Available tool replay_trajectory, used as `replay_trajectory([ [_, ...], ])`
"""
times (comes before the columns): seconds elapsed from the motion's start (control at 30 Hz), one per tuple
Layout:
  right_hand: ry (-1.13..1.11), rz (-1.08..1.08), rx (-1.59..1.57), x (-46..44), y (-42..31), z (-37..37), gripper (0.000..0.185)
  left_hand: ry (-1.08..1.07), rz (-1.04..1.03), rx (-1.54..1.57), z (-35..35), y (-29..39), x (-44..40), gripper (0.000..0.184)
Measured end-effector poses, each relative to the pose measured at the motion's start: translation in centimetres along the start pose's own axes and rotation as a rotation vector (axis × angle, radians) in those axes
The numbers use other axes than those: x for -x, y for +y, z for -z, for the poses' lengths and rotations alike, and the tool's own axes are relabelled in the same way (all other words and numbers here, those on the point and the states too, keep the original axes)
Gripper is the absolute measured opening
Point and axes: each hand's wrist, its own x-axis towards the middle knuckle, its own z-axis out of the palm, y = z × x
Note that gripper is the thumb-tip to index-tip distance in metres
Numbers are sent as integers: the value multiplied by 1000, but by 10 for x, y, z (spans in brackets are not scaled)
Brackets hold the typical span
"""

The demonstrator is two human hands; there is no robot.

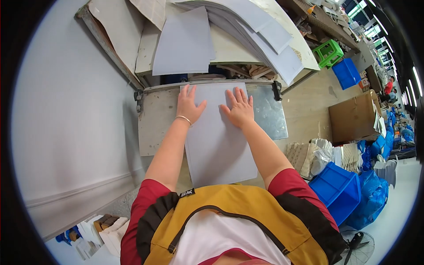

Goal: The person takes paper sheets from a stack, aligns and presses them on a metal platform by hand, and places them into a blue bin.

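Note:
A large pale grey-white sheet (216, 145) lies lengthwise in front of me, its far end on a metal-topped work surface (267, 115) and its near end at my apron. On the sheet's far left edge rests my left hand (189, 104), fingers stretched forward. My right hand (240, 108) lies flat near the right edge with its fingers spread. Neither hand grips anything. Beyond the metal surface, a single similar sheet (183, 44) hangs over the front of a white table (225, 39). A fanned stack of sheets (265, 39) curves across that table to the right.
A white wall (79, 110) stands close on the left. Dark clamps (277, 90) sit at the work surface's corners. To the right are a cardboard box (353, 117), a blue crate (338, 190), a green stool (328, 53) and a fan (358, 247). People sit far off.

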Motion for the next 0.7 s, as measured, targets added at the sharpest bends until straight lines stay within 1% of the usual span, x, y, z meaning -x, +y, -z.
replay_trajectory([
  [0.1, -35, -12, 4, -1, -2, 6, 68, -181, -38, -439, 13, 7, 13, 73],
  [0.27, -70, -32, -12, 3, -3, 3, 68, -224, -45, -477, 29, 15, 18, 71],
  [0.37, -54, -26, -4, -4, -4, 5, 68, -350, 22, -518, 38, 22, 5, 75],
  [0.53, -57, -33, -6, -3, -4, 2, 68, -273, -47, -532, 30, 12, 10, 76],
  [0.7, -53, -24, 4, -1, -1, 2, 68, -181, -36, -528, 24, 12, 15, 76],
])
